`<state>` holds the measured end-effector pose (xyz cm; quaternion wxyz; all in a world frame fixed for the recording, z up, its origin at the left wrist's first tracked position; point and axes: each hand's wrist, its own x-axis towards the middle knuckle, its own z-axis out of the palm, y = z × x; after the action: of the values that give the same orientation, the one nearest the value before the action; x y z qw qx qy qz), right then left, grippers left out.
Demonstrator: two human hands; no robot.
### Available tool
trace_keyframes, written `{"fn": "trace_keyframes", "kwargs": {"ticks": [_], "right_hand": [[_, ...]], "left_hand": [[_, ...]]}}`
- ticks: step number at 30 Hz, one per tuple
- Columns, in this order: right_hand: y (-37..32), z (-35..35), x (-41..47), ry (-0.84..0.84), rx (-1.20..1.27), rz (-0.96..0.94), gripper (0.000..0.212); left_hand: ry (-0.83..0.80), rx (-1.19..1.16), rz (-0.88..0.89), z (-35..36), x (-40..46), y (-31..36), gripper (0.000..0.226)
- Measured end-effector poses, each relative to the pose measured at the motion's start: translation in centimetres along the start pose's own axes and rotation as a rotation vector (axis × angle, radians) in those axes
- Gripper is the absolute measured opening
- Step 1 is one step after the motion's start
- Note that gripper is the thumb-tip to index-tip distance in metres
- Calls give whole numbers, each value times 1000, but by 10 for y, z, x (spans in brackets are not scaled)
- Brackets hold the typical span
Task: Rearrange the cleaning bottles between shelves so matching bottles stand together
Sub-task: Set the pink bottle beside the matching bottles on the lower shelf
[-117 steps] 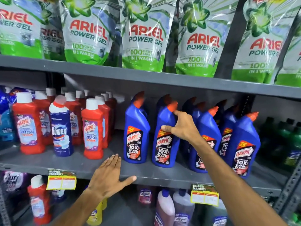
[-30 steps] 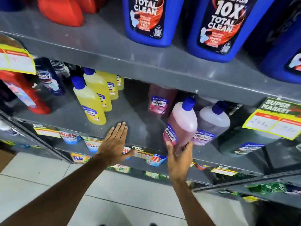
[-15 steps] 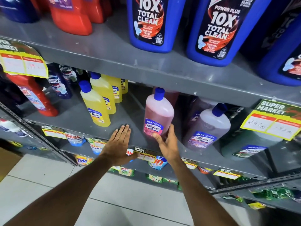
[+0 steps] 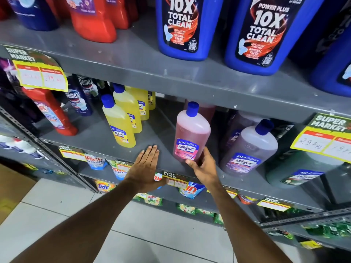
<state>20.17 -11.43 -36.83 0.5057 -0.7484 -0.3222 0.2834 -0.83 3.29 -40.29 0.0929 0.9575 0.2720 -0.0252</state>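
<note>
A pink Lizol bottle (image 4: 191, 132) with a blue cap stands on the lower grey shelf (image 4: 106, 137), tilted slightly. My right hand (image 4: 204, 167) grips its base from the right and below. My left hand (image 4: 145, 168) lies flat, fingers apart, on the shelf's front edge, left of the bottle. Yellow Lizol bottles (image 4: 119, 121) stand in a row to the left. A pale purple Lizol bottle (image 4: 250, 149) leans to the right. Another pink bottle (image 4: 207, 111) sits behind, mostly hidden.
Blue Harpic bottles (image 4: 180, 27) and red Harpic bottles (image 4: 93, 19) stand on the shelf above. Dark blue Domex bottles (image 4: 78, 99) and a red bottle (image 4: 51, 114) sit far left below. A dark green bottle (image 4: 298, 168) lies right. Price tags hang on shelf edges; tiled floor below.
My right hand slid the pink bottle leftward from beside the purple one into the gap, then stood it nearer upright. My left hand stayed on the shelf edge.
</note>
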Motion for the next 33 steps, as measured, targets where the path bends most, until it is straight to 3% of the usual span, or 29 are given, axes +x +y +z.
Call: {"fn": "trace_keyframes", "kwargs": {"ticks": [28,33], "right_hand": [[2,-1,-1,1,-74,30,65],[0,-4,-6,20,-22,21,85]], "left_hand": [[41,11,8,1,1,1,121],[-11,27,4,-7,0,1,124]]}}
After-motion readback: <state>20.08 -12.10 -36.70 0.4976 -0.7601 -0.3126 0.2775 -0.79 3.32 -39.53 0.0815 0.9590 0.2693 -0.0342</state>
